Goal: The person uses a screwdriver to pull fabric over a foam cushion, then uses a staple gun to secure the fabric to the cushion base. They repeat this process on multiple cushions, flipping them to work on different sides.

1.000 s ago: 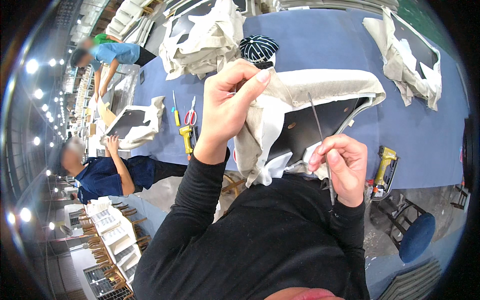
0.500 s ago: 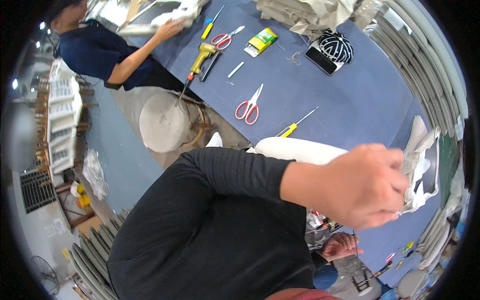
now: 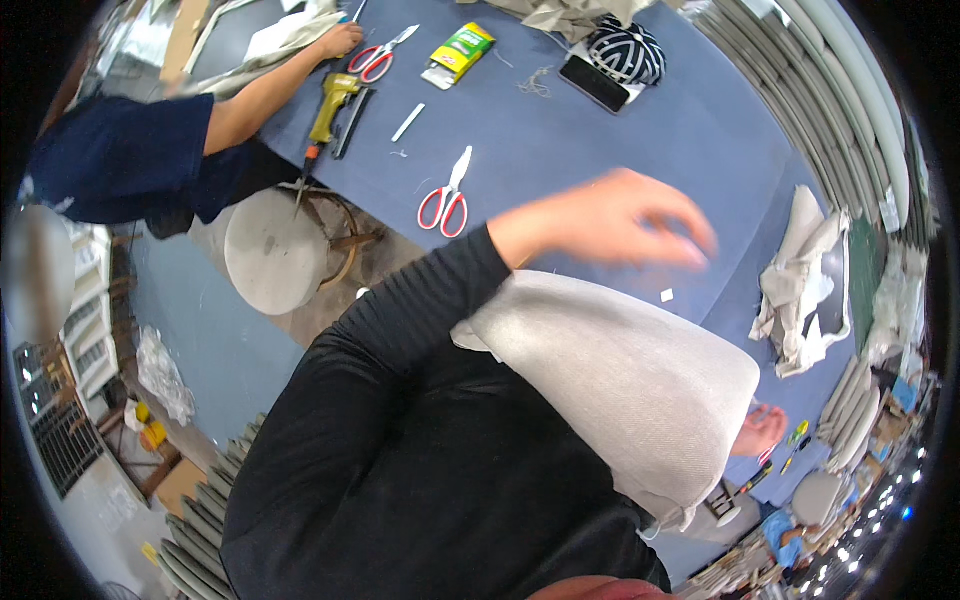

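A beige fabric-covered pad (image 3: 620, 380), like a seat cushion, leans tilted against my black-clad front at the table's edge. Above its upper edge is my left hand (image 3: 625, 215), blurred, with its loosely bent fingers apart and nothing visible in them. My right hand (image 3: 762, 430) shows partly beyond the pad's right side, close to its edge. Its fingers are blurred, and whether they grip the pad I cannot tell. White scissors with red handles (image 3: 445, 205) lie on the blue-grey table (image 3: 560, 140), left of my left hand. A small white square (image 3: 667, 295) lies near the pad.
At upper left lie a power screwdriver (image 3: 335, 105), red-handled scissors (image 3: 380, 60) and a yellow-green box (image 3: 460, 52). A phone (image 3: 595, 84) rests by a striped cap (image 3: 628, 50). A co-worker's arm (image 3: 265, 100) reaches over the table. A round stool (image 3: 275, 250) stands left; stacked pads (image 3: 820, 110) line the right.
The pad has come up into view, tilted on my front. My left hand has moved left and away from me, its fingers loosening. The yellow screwdriver is now out of sight. The view has shifted.
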### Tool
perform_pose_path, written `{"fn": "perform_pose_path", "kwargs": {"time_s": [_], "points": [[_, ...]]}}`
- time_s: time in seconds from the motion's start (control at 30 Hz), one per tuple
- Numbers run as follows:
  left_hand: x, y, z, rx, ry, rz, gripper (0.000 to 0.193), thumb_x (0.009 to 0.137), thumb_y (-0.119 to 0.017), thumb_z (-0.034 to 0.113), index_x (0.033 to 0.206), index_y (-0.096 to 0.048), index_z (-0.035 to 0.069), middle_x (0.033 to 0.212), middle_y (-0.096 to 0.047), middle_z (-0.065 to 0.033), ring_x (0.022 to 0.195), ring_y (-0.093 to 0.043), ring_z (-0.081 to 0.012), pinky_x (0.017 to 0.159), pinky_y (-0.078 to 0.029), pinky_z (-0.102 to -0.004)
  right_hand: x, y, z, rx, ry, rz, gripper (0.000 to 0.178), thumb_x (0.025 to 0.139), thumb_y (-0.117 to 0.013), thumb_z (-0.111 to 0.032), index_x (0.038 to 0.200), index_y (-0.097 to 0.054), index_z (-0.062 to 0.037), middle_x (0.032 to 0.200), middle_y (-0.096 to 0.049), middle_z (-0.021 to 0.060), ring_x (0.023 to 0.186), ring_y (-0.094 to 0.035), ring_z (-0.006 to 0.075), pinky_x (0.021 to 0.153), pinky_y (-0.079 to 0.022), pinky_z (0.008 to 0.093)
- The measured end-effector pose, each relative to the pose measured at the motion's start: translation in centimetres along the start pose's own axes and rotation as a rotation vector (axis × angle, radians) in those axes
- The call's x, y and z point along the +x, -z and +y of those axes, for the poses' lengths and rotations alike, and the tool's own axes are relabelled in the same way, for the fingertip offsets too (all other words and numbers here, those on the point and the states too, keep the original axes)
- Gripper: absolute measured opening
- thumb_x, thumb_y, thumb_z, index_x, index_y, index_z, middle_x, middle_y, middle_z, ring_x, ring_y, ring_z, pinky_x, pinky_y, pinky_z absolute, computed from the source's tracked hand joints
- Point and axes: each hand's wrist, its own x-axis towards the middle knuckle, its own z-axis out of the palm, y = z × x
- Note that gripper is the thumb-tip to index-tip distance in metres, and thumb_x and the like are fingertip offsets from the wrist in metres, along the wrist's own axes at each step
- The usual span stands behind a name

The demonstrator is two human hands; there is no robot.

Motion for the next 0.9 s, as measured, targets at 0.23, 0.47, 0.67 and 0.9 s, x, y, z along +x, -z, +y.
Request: {"fn": "perform_pose_path", "kwargs": {"time_s": [0.23,0.47,0.67,0.9], "points": [[-6.1,2.8,-25.2,1.061,0.698,-0.115,0.055,0.088,-0.083,0.054,0.11,-0.076,0.004,0.111,-0.077,-0.0259,0.108,-0.074,-0.0449,0.093,-0.06,-0.0544,-11.2,-11.0,-18.1,-0.081,0.09,-1.016,0.066,0.112,-0.051,-0.053,0.131,-0.067,0.0081,0.128,-0.073,0.0245,0.122,-0.069,0.0353,0.108,-0.051,0.0479],[-0.1,4.3,-17.9,0.755,0.337,-0.331,0.045,0.09,-0.086,0.034,0.123,-0.071,0.006,0.11,-0.079,-0.0165,0.101,-0.078,-0.0326,0.091,-0.061,-0.0455,-13.2,-11.8,-19.5,-0.217,0.232,-1.117,0.063,0.105,-0.065,-0.045,0.136,-0.071,0.0094,0.092,-0.082,0.0215,0.093,-0.08,0.0301,0.099,-0.056,0.0358],[5.9,-6.4,6.7,0.612,-0.315,-0.285,0.046,0.095,-0.084,0.021,0.136,-0.071,0.004,0.116,-0.079,-0.0131,0.095,-0.077,-0.0243,0.087,-0.061,-0.0369,-13.4,-12.0,-19.5,-0.175,0.049,-1.063,0.082,0.098,-0.075,-0.025,0.166,-0.039,0.0035,0.144,-0.068,0.0266,0.094,-0.079,0.0214,0.098,-0.056,0.0327],[4.7,-11.6,9.7,0.737,-0.518,-0.298,0.039,0.092,-0.083,0.025,0.123,-0.078,0.002,0.111,-0.078,-0.0158,0.096,-0.076,-0.0333,0.088,-0.06,-0.0394,-12.6,-11.7,-18.9,0.088,-0.127,-0.972,0.051,0.118,-0.052,-0.03,0.159,-0.047,0.0006,0.141,-0.066,0.0184,0.122,-0.065,0.0198,0.105,-0.051,0.0345]]}}
